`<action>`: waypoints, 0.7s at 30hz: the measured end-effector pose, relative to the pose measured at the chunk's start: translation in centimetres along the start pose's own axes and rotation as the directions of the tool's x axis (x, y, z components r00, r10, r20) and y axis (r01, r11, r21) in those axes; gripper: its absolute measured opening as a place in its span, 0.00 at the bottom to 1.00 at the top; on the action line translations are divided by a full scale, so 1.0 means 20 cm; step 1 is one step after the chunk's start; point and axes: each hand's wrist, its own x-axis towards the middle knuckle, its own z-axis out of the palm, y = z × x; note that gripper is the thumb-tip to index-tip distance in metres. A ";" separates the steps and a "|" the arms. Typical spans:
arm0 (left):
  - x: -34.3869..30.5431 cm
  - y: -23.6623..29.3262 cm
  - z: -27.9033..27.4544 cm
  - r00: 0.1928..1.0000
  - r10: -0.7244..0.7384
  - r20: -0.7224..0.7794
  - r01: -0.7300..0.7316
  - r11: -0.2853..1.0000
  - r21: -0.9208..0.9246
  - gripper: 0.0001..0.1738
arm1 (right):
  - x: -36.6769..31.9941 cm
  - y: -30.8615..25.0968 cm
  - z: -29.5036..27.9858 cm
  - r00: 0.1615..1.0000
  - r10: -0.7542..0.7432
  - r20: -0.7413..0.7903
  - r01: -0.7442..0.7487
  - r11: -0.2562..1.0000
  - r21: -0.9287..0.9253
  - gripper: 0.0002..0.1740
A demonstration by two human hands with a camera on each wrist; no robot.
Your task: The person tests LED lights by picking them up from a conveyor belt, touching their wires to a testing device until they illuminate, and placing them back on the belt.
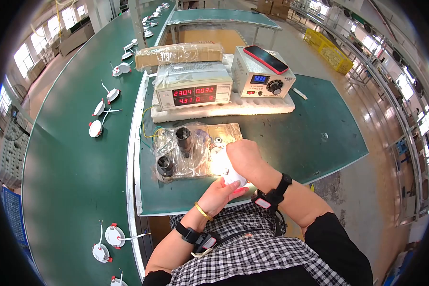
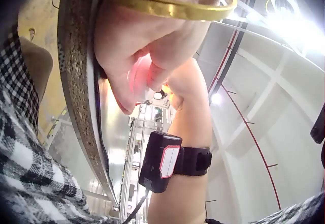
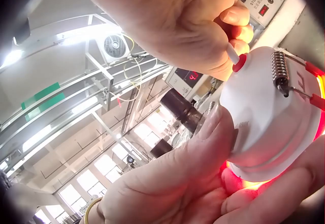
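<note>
Two bare hands work at the bench's near edge, just ahead of a black-and-white checked apron [image 1: 243,260]. Left hand [image 1: 218,195], gold bangle [image 1: 202,211] at its wrist, grips a white round downlight with red spring clips [image 3: 274,114], thumb on the housing, fingers round the rim. Lamp's lit; red glow on the fingers from my side. Right hand [image 1: 244,156] is curled, pinching the white cable [image 3: 232,54] at the red grommet.

Just beyond: plastic-wrapped board [image 1: 231,129] with two black upright cylinders [image 1: 183,138], all on the green benchtop [image 1: 314,126]. Behind that, white foam slab [image 1: 269,108] carrying a grey meter with red digits [image 1: 194,95], top row 230.4 and 0.032, plus a pale metal box with black dial [image 1: 257,86], red-edged black phone [image 1: 266,59] on top. Left: long green table [image 1: 71,186], more white downlights [image 1: 115,236] scattered along it. Far right: yellow plastic crate [image 1: 328,51] on the floor.
</note>
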 end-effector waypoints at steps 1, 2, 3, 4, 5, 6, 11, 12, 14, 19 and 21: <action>0.00 0.00 0.00 1.000 -0.001 0.000 0.001 1.000 0.000 0.21 | 0.00 0.00 0.00 1.000 0.000 0.000 0.000 1.000 -0.001 0.06; 0.00 0.00 -0.01 1.000 0.004 0.003 -0.004 1.000 -0.004 0.20 | 0.00 0.00 0.00 1.000 0.000 0.001 0.000 1.000 -0.001 0.06; 0.00 -0.01 -0.01 1.000 0.010 0.006 -0.010 1.000 -0.009 0.20 | 0.00 0.00 0.00 1.000 0.000 0.001 0.000 1.000 -0.001 0.06; 0.00 -0.01 -0.01 1.000 0.009 0.007 -0.009 1.000 -0.008 0.20 | 0.00 0.00 0.01 1.000 0.004 0.006 -0.004 1.000 0.000 0.06; 0.00 -0.01 -0.02 1.000 0.001 0.009 -0.001 1.000 -0.007 0.21 | 0.00 0.00 0.01 1.000 0.008 0.011 -0.008 1.000 0.000 0.05; 0.00 -0.01 -0.02 1.000 -0.006 0.012 0.006 1.000 -0.005 0.21 | 0.00 0.00 0.01 1.000 0.009 0.009 -0.009 1.000 0.000 0.05; -0.01 0.01 -0.01 0.997 0.063 0.041 -0.061 0.997 -0.044 0.23 | 0.02 -0.01 0.00 0.995 0.079 0.065 -0.079 0.997 -0.001 0.06; 0.00 0.00 -0.02 0.998 0.055 0.033 -0.054 0.998 -0.024 0.24 | 0.02 -0.02 0.00 0.994 0.078 0.075 -0.080 0.996 0.030 0.08; -0.07 0.05 -0.05 0.999 0.042 0.023 -0.042 0.999 0.005 0.25 | 0.01 -0.03 -0.05 0.996 0.064 0.065 -0.076 0.976 0.206 0.11; -0.67 0.53 -0.25 0.944 0.185 -0.272 -0.039 0.884 0.467 0.23 | -0.11 -0.06 -0.28 0.990 0.119 0.073 -0.130 0.591 0.796 0.17; -0.99 0.78 -0.32 0.851 0.166 -0.499 0.236 0.727 0.644 0.23 | -0.18 -0.01 -0.28 0.987 0.150 0.055 -0.128 0.531 0.838 0.18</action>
